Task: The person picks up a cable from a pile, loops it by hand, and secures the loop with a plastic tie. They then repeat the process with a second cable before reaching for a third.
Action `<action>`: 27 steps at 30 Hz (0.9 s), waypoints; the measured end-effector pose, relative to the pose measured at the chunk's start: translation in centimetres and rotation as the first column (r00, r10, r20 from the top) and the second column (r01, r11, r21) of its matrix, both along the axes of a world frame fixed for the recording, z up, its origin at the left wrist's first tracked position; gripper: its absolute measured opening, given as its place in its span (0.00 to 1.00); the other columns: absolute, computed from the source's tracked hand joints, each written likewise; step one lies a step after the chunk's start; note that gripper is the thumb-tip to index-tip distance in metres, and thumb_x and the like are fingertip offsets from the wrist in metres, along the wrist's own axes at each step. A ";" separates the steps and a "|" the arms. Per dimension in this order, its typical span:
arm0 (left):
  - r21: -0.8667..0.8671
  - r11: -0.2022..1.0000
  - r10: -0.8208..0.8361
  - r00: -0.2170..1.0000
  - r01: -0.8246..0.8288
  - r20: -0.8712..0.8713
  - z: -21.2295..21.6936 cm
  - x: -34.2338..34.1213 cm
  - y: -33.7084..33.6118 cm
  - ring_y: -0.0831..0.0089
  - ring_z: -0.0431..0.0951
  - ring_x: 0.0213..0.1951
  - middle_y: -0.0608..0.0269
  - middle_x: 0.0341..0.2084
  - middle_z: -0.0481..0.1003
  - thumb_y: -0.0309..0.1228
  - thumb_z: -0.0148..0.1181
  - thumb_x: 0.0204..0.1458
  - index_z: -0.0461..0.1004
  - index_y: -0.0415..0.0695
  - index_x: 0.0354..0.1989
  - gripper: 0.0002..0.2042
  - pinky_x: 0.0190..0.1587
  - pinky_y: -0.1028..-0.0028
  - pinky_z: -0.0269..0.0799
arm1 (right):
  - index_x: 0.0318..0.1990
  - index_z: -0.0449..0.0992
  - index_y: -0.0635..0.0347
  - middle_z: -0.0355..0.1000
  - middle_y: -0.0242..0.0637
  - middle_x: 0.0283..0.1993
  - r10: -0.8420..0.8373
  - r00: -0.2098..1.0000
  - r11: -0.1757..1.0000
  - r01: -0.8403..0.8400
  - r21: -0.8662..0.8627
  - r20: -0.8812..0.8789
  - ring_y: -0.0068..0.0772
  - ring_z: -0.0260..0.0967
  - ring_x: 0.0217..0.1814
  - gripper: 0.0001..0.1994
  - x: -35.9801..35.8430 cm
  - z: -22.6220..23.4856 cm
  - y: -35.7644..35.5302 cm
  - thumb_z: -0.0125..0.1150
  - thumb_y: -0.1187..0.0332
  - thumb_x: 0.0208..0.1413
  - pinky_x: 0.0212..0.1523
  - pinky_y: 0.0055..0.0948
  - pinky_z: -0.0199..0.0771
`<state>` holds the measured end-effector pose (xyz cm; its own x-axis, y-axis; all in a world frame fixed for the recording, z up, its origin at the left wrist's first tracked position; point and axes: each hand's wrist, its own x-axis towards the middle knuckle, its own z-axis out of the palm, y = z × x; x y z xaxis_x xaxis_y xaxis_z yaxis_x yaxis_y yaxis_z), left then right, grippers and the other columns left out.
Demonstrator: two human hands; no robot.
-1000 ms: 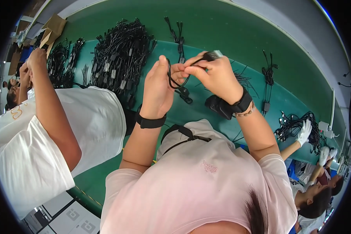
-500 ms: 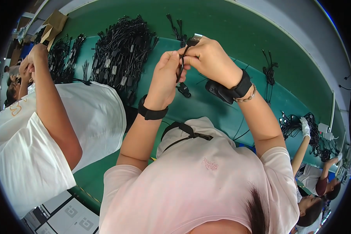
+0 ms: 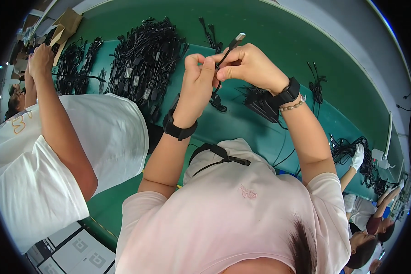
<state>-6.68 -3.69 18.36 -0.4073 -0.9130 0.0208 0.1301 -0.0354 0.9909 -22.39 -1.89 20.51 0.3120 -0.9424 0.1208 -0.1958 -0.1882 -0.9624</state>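
In front of my chest I hold a black USB cable [image 3: 228, 51], its metal-tipped plug sticking up past my fingers. My left hand [image 3: 196, 89] is closed, thumb and fingers pinching the cable. On the other side my right hand [image 3: 254, 67] pinches it too, its thumb pointing toward the left fingertips. The cable's lower part runs down between the hands; a small dark cable coil [image 3: 218, 104] shows just below them. Close to my right wrist is a dark boxy object [image 3: 262, 106], partly hidden by the wristband.
A big heap of black cables [image 3: 146, 64] lies on the green table [image 3: 235, 122] to the left, with smaller bundles beyond. More cables [image 3: 317, 84] lie at the right. A co-worker in white [image 3: 68, 150] sits close on my left; a gloved hand [image 3: 358, 157] handles cables far right.
The USB plug has swung upward and now points up and right. My right hand's fingers have shifted around the cable, and the left hand has turned slightly. Co-workers' hands have moved a little.
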 end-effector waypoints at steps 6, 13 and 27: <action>-0.123 0.990 -0.074 0.997 0.074 0.007 0.9 -0.2 0.5 0.83 0.67 0.24 0.63 0.24 0.69 0.48 0.36 0.57 0.47 0.34 0.51 0.27 0.27 0.85 0.62 | 0.31 0.75 0.69 0.70 0.35 0.26 -0.002 1.000 1.000 0.002 0.020 0.004 0.22 0.66 0.27 0.07 0.4 0.2 -0.1 0.60 0.74 0.45 0.31 0.21 0.67; -0.077 0.965 -0.249 0.968 0.249 0.011 1.3 0.4 -0.1 0.82 0.68 0.29 0.64 0.26 0.70 0.52 0.35 0.56 0.37 0.35 0.59 0.35 0.33 0.82 0.63 | 0.32 0.74 0.70 0.70 0.34 0.28 -0.002 1.000 0.983 0.001 0.183 0.007 0.20 0.65 0.26 0.07 -0.4 1.3 -0.4 0.57 0.75 0.46 0.28 0.21 0.66; 0.353 0.797 -0.428 0.870 0.491 -0.243 0.9 2.4 -1.9 0.74 0.75 0.30 0.59 0.30 0.74 0.35 0.50 0.54 0.70 0.35 0.40 0.14 0.37 0.76 0.70 | 0.22 0.71 0.66 0.71 0.35 0.32 0.072 0.986 0.979 -0.099 0.178 0.150 0.18 0.59 0.23 0.10 -1.8 0.2 -2.0 0.57 0.69 0.50 0.24 0.18 0.61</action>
<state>-4.24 -5.62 19.29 -0.8016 -0.5619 -0.2043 0.1382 -0.5066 0.8510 -24.23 -3.85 20.70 0.3843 -0.9232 -0.0031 -0.0456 -0.0157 -0.9988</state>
